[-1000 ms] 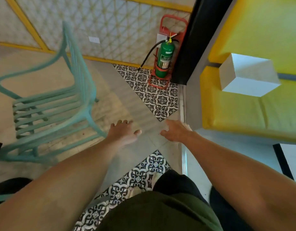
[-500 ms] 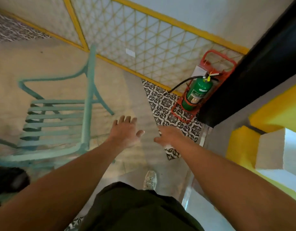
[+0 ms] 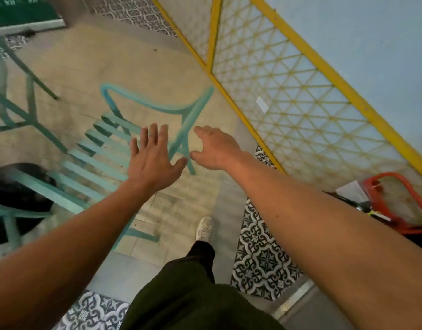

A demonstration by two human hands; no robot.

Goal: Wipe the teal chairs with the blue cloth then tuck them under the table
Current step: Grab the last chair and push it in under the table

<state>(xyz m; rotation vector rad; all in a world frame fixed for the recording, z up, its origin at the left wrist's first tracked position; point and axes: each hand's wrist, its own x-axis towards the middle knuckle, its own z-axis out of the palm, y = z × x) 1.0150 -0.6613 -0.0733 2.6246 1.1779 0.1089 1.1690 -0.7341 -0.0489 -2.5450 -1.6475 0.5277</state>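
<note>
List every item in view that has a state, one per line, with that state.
Left hand: open, fingers spread, empty, over the chair seat.
Right hand: open, fingers curled, empty, by the chair back.
Teal slatted metal chair: upright on the floor, untouched.
Second teal chair: upright, partly out of frame.
Blue cloth: not in view.

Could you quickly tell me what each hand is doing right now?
Left hand: open, fingers spread, empty, above the chair.
Right hand: open, loosely curled, empty.

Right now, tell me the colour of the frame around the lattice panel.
Yellow. The frame shows best, and only, in the head view.
</note>
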